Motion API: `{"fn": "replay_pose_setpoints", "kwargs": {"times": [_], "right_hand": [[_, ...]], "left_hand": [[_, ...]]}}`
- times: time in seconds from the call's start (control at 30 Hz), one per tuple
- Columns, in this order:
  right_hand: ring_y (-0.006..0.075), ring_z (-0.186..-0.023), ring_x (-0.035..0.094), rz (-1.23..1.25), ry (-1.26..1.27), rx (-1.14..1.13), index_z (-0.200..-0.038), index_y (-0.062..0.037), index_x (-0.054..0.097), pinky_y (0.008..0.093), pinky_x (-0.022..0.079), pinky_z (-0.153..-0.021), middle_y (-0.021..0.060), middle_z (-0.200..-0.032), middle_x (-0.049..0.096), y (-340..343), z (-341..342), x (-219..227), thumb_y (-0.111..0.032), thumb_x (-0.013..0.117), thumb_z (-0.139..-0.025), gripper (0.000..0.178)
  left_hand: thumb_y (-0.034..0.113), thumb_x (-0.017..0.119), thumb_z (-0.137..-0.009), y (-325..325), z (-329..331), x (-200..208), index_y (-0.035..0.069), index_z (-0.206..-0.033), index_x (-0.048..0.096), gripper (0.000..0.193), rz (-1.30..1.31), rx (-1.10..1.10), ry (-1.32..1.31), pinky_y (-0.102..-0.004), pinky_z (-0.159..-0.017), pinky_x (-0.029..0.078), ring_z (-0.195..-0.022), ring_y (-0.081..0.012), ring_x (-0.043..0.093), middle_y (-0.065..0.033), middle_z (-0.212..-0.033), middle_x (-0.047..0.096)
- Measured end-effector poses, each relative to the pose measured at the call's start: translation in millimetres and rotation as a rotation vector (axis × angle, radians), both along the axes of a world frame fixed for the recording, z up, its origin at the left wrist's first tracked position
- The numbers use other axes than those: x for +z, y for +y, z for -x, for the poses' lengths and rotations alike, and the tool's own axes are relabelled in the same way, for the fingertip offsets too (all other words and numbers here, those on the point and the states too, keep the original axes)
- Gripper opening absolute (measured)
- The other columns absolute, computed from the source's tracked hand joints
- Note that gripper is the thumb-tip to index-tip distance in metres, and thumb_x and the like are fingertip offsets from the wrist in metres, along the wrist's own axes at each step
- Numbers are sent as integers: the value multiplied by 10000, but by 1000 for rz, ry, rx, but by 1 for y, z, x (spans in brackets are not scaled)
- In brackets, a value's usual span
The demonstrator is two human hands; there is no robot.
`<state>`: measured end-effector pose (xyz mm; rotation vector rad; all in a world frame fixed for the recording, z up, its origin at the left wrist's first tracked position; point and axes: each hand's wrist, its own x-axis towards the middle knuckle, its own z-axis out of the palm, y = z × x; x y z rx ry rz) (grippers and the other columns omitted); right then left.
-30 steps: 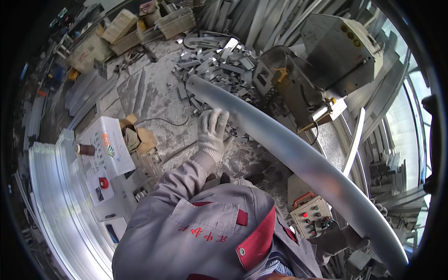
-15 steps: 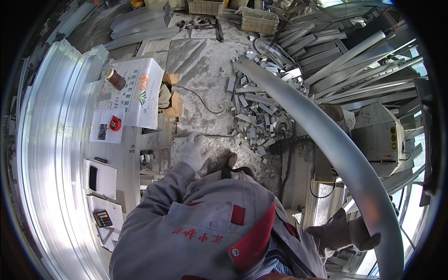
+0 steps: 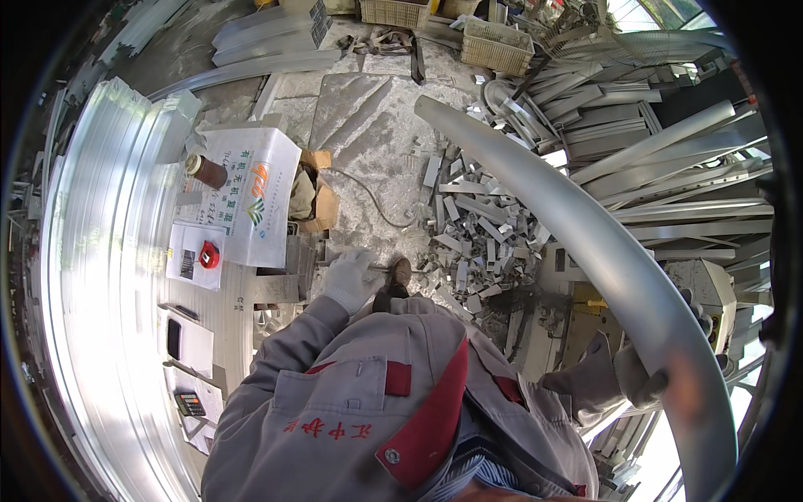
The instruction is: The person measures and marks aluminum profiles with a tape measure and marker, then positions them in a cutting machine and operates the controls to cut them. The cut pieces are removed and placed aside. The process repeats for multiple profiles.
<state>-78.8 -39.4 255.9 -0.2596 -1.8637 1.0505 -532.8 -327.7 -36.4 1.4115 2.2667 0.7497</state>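
A long silver metal profile (image 3: 577,205) runs from the right side of my body out over the floor, its bend partly from the lens. My right hand (image 3: 641,378), in a dark grey glove, grips it near its close end, thumb on one side and fingertips showing past the other edge. In a white glove, my left hand (image 3: 351,280) hangs in front of my left hip with nothing in it. Its fingers are loosely stretched and apart. Below the profile's far half lies a heap of short metal offcuts (image 3: 485,217).
Long shiny profiles (image 3: 100,251) are stacked on my left beside a bench with a jar (image 3: 206,171), red tape measure (image 3: 209,254), phone (image 3: 174,338) and calculator (image 3: 190,404). An open carton (image 3: 324,205) stands by it. Loose profiles (image 3: 669,159) and a plastic crate (image 3: 497,46) lie far right.
The view has shifted, so the surroundings sit farther right. The profile's far end has swung left, away from the offcuts, still in my right hand. My brown shoe shows more fully.
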Motion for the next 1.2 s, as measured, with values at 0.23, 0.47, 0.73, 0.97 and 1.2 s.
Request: {"fn": "replay_pose_setpoints", "kwargs": {"times": [0.23, 0.47, 0.73, 0.97, 1.2], "right_hand": [[453, -1417, 518, -213, 453, -107, -1564, 147, 357, 567, 348, -1241, 259, -1495, 550, 74, 183, -59, -604, 785, -894, 1094], [405, -1487, 478, 35, 259, -60, -1584, 73, 387, 553, 334, -1277, 233, -1571, 506, 140, 280, -100, -582, 808, -911, 1029], [345, -1459, 508, -49, 63, 11, -1569, 59, 406, 515, 388, -1248, 201, -1517, 547, 219, 460, -122, -670, 807, -883, 1079], [314, -1415, 511, 529, 375, 112, -1568, 22, 407, 484, 364, -1251, 179, -1506, 524, 269, 676, -138, -579, 769, -865, 993], [239, -1360, 543, 348, 158, 549, -1548, -80, 448, 405, 395, -1228, 85, -1354, 624, 327, 772, -51, -247, 653, -1079, 538]], "left_hand": [[283, 831, -847, 109, 48, 42, 110, -1274, 675, 486, -107, -188, 27, -484, -990, 541, -1146, -375, 666, -128, -1319, 673], [262, 854, -811, 194, 102, 68, 143, -1325, 679, 556, -219, -219, -18, -490, -982, 547, -1172, -373, 667, -122, -1334, 667], [258, 900, -750, 309, 223, 108, 132, -1420, 620, 737, -547, -175, 69, -525, -1033, 521, -1239, -379, 638, -129, -1381, 628], [292, 834, -705, 454, 354, 162, 22, -1394, 596, 777, -997, 79, 301, -573, -1008, 560, -1165, -405, 683, -191, -1268, 664], [280, 787, -722, 486, 476, 159, -36, -1381, 554, 767, -936, 163, 278, -544, -926, 576, -1046, -430, 692, -211, -1143, 657]]}}
